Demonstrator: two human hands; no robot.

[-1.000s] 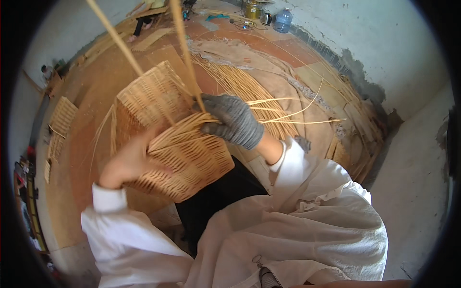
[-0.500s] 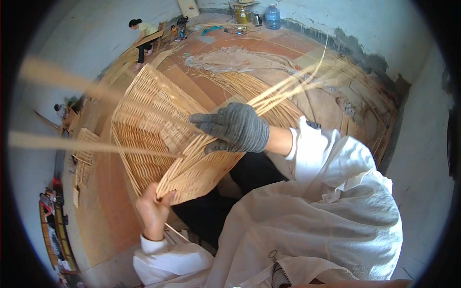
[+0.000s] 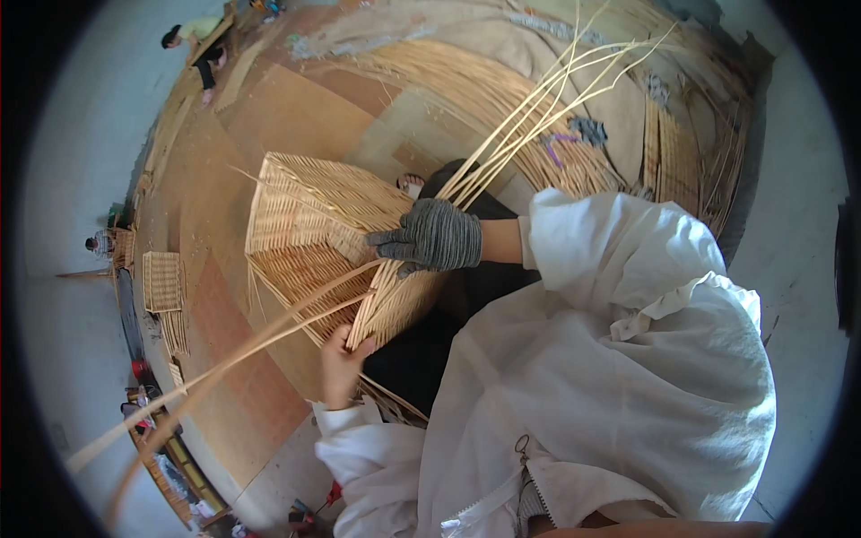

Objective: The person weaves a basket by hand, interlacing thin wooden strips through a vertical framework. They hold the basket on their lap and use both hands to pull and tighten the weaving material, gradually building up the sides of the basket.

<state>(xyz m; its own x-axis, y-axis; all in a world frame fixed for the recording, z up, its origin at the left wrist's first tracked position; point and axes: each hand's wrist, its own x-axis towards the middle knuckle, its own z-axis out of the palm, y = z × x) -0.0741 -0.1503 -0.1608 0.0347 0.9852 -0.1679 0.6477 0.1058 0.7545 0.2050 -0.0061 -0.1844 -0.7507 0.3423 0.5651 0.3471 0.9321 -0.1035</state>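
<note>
A tan woven wicker basket (image 3: pixel 296 229) rests tilted over my lap, its open side facing left. My bare left hand (image 3: pixel 342 359) is closed on the basket's near rim corner. In a grey knitted glove, my right hand (image 3: pixel 432 237) bends over the rim farther up, fingers pointing left and pressed on the weave; its palm side is hidden. Two long loose wicker strands (image 3: pixel 238 354) run from the rim beneath the glove toward the lower left, blurred at their ends. A bundle of loose wicker rods (image 3: pixel 529 121) fans out beyond my right hand to the upper right.
Long wicker rods (image 3: pixel 466 81) lie on the floor beside a brown cloth (image 3: pixel 619 85). A small woven basket (image 3: pixel 162 281) stands at left. Another person (image 3: pixel 193 40) sits at the upper left with a board. A dark glove (image 3: pixel 588 132) lies on the rods.
The view has tilted down and leftward. The basket has turned, and the two loose strands have swung from pointing left to pointing lower left. Both hands stay on the rim.
</note>
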